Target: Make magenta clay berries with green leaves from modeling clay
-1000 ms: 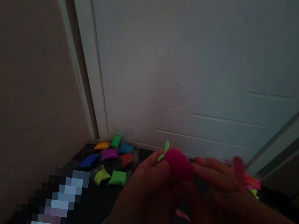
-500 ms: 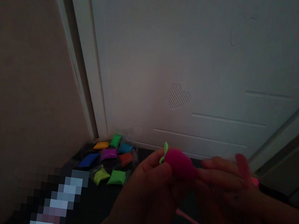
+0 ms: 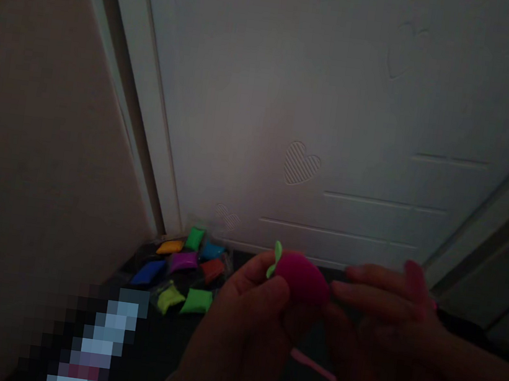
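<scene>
My left hand (image 3: 247,314) pinches a magenta clay piece (image 3: 303,278), rounded and tapering to the right, with small light-green leaves (image 3: 275,261) at its left end. Close to the tapered tip is my right hand (image 3: 397,315), its thumb and fingers around that end; in the dim light I cannot tell whether they touch it. A pink clay modelling tool (image 3: 416,280) runs through the right hand, its flat rounded end sticking up above the fingers. A second pink tool (image 3: 314,366) lies on the dark surface below, partly hidden by my hands.
Several small bags of coloured clay, among them a purple one (image 3: 184,262) and a green one (image 3: 197,302), lie at the left of the dark surface. A white door (image 3: 256,103) with embossed hearts stands behind, a wall (image 3: 43,156) at left. A pixelated patch (image 3: 97,338) covers the lower left.
My right fingers have spread slightly away from the tapered tip of the clay. The left hand keeps its hold, and the whole view has shifted a little.
</scene>
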A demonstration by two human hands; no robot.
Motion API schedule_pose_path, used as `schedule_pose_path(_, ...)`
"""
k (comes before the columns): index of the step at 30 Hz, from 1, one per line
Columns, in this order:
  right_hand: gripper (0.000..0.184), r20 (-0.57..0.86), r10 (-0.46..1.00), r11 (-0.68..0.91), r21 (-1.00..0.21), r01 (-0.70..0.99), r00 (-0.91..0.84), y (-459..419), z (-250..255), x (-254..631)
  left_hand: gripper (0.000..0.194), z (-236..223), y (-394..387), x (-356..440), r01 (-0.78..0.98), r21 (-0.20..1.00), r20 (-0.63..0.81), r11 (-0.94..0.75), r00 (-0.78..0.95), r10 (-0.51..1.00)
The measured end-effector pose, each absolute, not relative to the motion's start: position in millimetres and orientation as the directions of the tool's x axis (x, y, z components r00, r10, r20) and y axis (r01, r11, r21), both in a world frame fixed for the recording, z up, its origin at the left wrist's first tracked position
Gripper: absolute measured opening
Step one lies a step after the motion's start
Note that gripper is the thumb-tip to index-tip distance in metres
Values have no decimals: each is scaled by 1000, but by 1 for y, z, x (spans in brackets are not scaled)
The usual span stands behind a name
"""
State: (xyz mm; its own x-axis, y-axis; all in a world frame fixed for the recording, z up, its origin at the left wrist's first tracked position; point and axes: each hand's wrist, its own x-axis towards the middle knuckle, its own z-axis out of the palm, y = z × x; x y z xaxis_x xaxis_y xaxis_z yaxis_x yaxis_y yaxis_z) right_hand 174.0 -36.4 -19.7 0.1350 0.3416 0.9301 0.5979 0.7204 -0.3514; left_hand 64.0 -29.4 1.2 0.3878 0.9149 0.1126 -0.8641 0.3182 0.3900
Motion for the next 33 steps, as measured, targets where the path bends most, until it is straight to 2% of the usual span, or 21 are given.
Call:
schedule_pose_path(4, 19, 941, 289, 750, -336, 569, 174, -34, -19, 172, 14, -2, -30, 65, -868, 382, 116, 317, 385, 916)
schedule_pose_path(10, 19, 922, 368, 744, -367, 559, 117, -35, -14, 171, 18, -4, -34, 68, -839, 436, 116, 324, 410, 905)
schedule_pose_path(13, 18, 932, 339, 754, -349, 557, 125, -34, -17, 172, 17, -3, -31, 68, -841, 431, 134, 326, 418, 899)
schedule_pose_path(15, 16, 945, 308, 745, -314, 588, 114, -33, -18, 175, 17, -3, -28, 66, -844, 422, 134, 330, 418, 898)
schedule_pose_path(20, 17, 947, 295, 721, -134, 679, -127, -36, -10, 185, 18, -2, -31, 62, -834, 454, 167, 314, 425, 889)
schedule_pose_path(22, 19, 950, 265, 719, -81, 691, -165, -35, -6, 188, 18, 0, -34, 61, -836, 467, 186, 288, 411, 892)
schedule_pose_path(26, 17, 953, 258, 711, -78, 699, -156, -31, -10, 190, 18, 2, -33, 61, -828, 486, 205, 279, 419, 885)
schedule_pose_path(30, 14, 929, 244, 746, 2, 665, -277, -31, -13, 190, 19, 3, -30, 62, -823, 485, 204, 295, 434, 877)
schedule_pose_path(33, 15, 931, 321, 728, -127, 674, -172, -34, -10, 188, 18, 4, -31, 61, -817, 509, 189, 270, 412, 891)
